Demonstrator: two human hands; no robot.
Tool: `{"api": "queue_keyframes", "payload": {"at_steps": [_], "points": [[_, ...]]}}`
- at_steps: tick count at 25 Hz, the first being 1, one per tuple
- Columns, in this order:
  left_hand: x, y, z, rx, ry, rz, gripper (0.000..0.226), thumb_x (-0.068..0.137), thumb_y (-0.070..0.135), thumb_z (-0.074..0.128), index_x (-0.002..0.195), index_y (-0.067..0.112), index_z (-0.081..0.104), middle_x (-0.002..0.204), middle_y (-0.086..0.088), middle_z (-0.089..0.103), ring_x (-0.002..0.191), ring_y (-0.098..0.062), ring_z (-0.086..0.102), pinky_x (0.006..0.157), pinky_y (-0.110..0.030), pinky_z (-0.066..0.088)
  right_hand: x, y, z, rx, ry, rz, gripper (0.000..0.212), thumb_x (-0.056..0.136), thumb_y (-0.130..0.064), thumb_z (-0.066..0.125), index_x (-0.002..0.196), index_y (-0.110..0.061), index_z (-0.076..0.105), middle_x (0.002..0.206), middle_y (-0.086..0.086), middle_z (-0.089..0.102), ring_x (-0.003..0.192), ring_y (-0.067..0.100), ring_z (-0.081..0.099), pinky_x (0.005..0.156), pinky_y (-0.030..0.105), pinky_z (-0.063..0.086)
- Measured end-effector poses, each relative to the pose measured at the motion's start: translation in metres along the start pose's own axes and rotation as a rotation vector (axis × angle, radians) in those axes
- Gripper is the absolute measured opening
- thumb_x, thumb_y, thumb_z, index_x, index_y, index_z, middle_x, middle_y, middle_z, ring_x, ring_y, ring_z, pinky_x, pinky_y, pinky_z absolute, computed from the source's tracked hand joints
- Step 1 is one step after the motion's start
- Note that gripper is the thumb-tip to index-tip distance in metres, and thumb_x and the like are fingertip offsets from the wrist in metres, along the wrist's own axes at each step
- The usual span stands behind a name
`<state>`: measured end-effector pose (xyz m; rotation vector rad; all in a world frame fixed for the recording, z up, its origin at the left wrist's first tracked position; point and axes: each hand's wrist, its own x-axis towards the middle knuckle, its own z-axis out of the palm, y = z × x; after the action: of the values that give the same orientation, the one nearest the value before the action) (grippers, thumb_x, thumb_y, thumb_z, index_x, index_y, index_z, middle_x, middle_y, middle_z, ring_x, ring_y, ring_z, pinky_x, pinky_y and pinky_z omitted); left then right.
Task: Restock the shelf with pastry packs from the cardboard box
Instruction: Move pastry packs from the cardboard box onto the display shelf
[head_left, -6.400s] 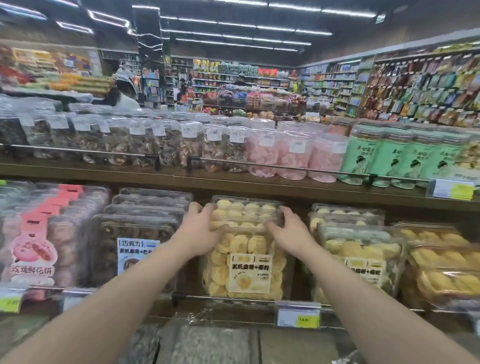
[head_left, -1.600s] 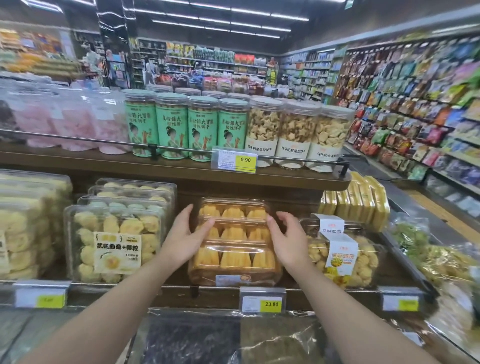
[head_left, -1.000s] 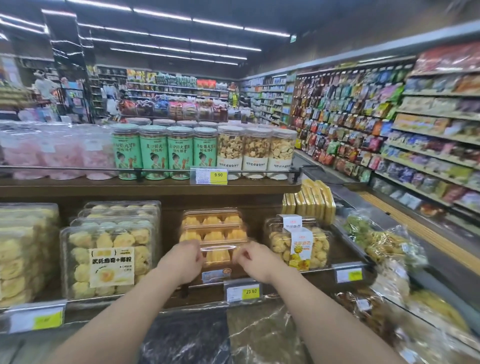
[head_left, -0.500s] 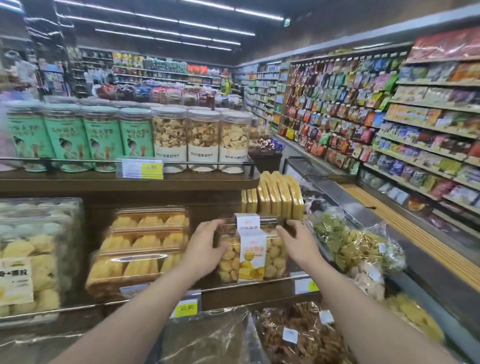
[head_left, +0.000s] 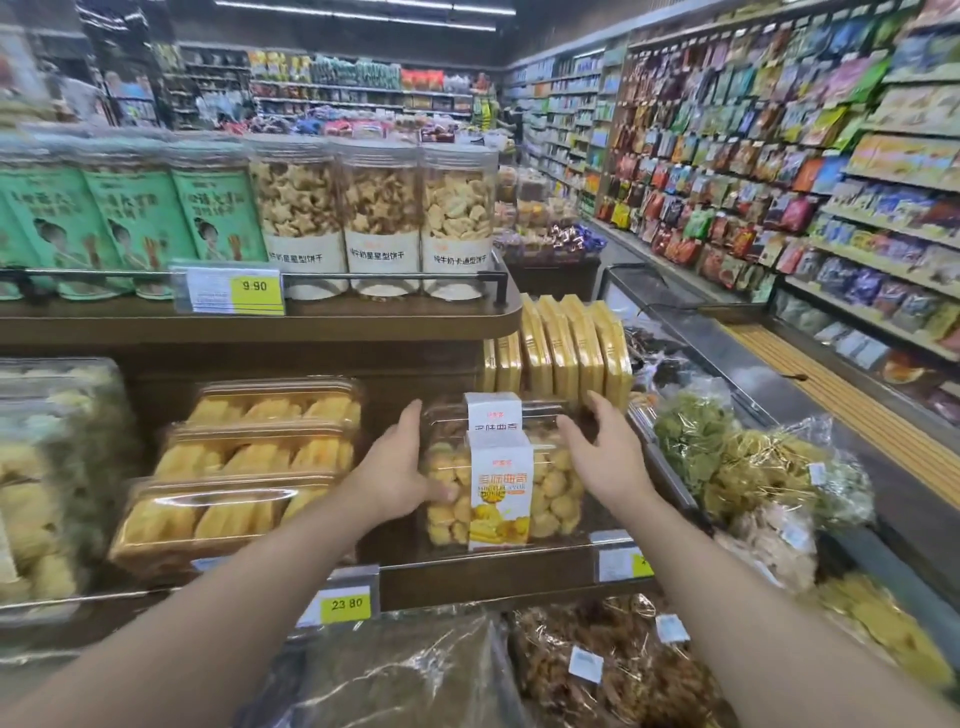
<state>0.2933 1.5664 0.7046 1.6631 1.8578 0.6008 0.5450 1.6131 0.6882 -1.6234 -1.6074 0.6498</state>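
Note:
A clear pastry pack (head_left: 553, 483) of round yellow pastries with a white and orange label stands on the lower wooden shelf (head_left: 483, 574). Another such pack lies behind it. My left hand (head_left: 397, 467) holds the front pack's left side, thumb curled across its front. My right hand (head_left: 602, 452) rests with straight fingers against its right side. To the left, three clear packs of long yellow pastries (head_left: 244, 467) are stacked in steps. No cardboard box is in view.
Tall jars of biscuits (head_left: 382, 213) and green-labelled jars (head_left: 130, 218) line the upper shelf. Yellow flat boxes (head_left: 566, 348) stand upright behind the pack. Bagged snacks (head_left: 737, 462) fill a bin at right, and an aisle with stocked shelves (head_left: 810, 171) runs beyond.
Both hands have stayed at the sides of the labelled pack since half a second ago. Earlier they were on the stacked long-pastry packs to the left, and my view has shifted right.

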Motion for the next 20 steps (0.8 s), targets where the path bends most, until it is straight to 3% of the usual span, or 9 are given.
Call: {"api": "queue_keyframes", "payload": {"at_steps": [1, 2, 3, 4, 6, 9, 13, 16, 20], "points": [[-0.008, 0.001, 0.001, 0.071, 0.094, 0.060, 0.101, 0.073, 0.026, 0.090, 0.153, 0.023, 0.028, 0.145, -0.001, 0.043, 0.134, -0.022, 0.046, 0.109, -0.036, 0.043, -0.013, -0.001, -0.004, -0.070, 0.120, -0.109, 0.034, 0.101, -0.040, 0.057, 0.127, -0.020, 0.062, 0.126, -0.001, 0.064, 0.117, 0.019, 0.059, 0.096, 0.040, 0.049], [-0.014, 0.001, 0.004, 0.149, 0.171, 0.145, 0.075, 0.075, 0.028, 0.088, 0.136, 0.024, 0.044, 0.131, 0.003, 0.047, 0.124, -0.018, 0.049, 0.102, -0.033, 0.047, -0.025, -0.001, -0.005, -0.145, 0.164, -0.197, 0.016, 0.099, -0.037, 0.057, 0.101, -0.023, 0.065, 0.100, -0.005, 0.066, 0.094, 0.016, 0.060, 0.078, 0.037, 0.048], [-0.020, 0.000, 0.009, 0.215, 0.192, 0.232, 0.049, 0.079, 0.028, 0.084, 0.117, 0.024, 0.054, 0.115, 0.006, 0.051, 0.111, -0.017, 0.053, 0.093, -0.030, 0.050, -0.036, -0.002, -0.005, -0.238, 0.135, -0.262, 0.018, 0.097, -0.035, 0.056, 0.083, -0.025, 0.060, 0.082, -0.007, 0.062, 0.079, 0.015, 0.057, 0.068, 0.035, 0.043], [-0.026, 0.000, 0.012, 0.249, 0.162, 0.288, 0.029, 0.083, 0.026, 0.080, 0.102, 0.021, 0.058, 0.101, 0.008, 0.053, 0.100, -0.018, 0.057, 0.085, -0.030, 0.052, -0.043, -0.002, -0.002, -0.326, 0.059, -0.295, 0.023, 0.096, -0.034, 0.054, 0.076, -0.024, 0.056, 0.074, -0.007, 0.059, 0.074, 0.016, 0.054, 0.064, 0.035, 0.041], [-0.031, 0.001, 0.017, 0.258, 0.062, 0.282, 0.008, 0.088, 0.018, 0.070, 0.093, 0.018, 0.063, 0.090, 0.007, 0.057, 0.088, -0.020, 0.062, 0.080, -0.035, 0.056, -0.045, -0.006, 0.001, -0.436, -0.051, -0.282, 0.019, 0.095, -0.032, 0.052, 0.080, -0.022, 0.057, 0.077, -0.008, 0.058, 0.079, 0.018, 0.053, 0.066, 0.036, 0.044], [-0.035, 0.010, 0.018, 0.268, 0.030, 0.274, 0.013, 0.089, 0.011, 0.064, 0.101, 0.015, 0.067, 0.098, 0.000, 0.062, 0.096, -0.024, 0.065, 0.085, -0.035, 0.055, -0.037, -0.017, -0.001, -0.468, -0.147, -0.211, 0.009, 0.093, -0.028, 0.053, 0.085, -0.022, 0.053, 0.084, -0.009, 0.052, 0.086, 0.020, 0.053, 0.072, 0.039, 0.047], [-0.055, 0.019, 0.009, 0.330, -0.073, 0.278, 0.037, 0.088, 0.019, 0.073, 0.124, 0.014, 0.066, 0.125, -0.006, 0.064, 0.115, -0.027, 0.062, 0.095, -0.031, 0.051, -0.048, -0.035, -0.005, -0.571, -0.273, -0.119, 0.010, 0.092, -0.033, 0.055, 0.091, -0.023, 0.054, 0.102, 0.000, 0.059, 0.097, 0.027, 0.060, 0.085, 0.042, 0.053], [-0.078, 0.010, -0.013, 0.378, -0.073, 0.272, 0.042, 0.087, 0.026, 0.075, 0.126, 0.017, 0.064, 0.127, -0.005, 0.063, 0.117, -0.026, 0.061, 0.095, -0.031, 0.050, -0.077, -0.056, -0.006, -0.584, -0.278, -0.082, 0.025, 0.096, -0.038, 0.055, 0.110, -0.020, 0.063, 0.116, 0.006, 0.066, 0.104, 0.028, 0.064, 0.088, 0.040, 0.055], [-0.117, -0.015, -0.056, 0.393, -0.057, 0.275, 0.039, 0.087, 0.031, 0.076, 0.124, 0.022, 0.066, 0.123, 0.002, 0.065, 0.114, -0.019, 0.061, 0.095, -0.031, 0.053, -0.121, -0.089, -0.005, -0.652, -0.273, -0.108, 0.041, 0.097, -0.042, 0.053, 0.132, -0.022, 0.060, 0.132, 0.005, 0.062, 0.119, 0.028, 0.059, 0.094, 0.041, 0.054]]}}
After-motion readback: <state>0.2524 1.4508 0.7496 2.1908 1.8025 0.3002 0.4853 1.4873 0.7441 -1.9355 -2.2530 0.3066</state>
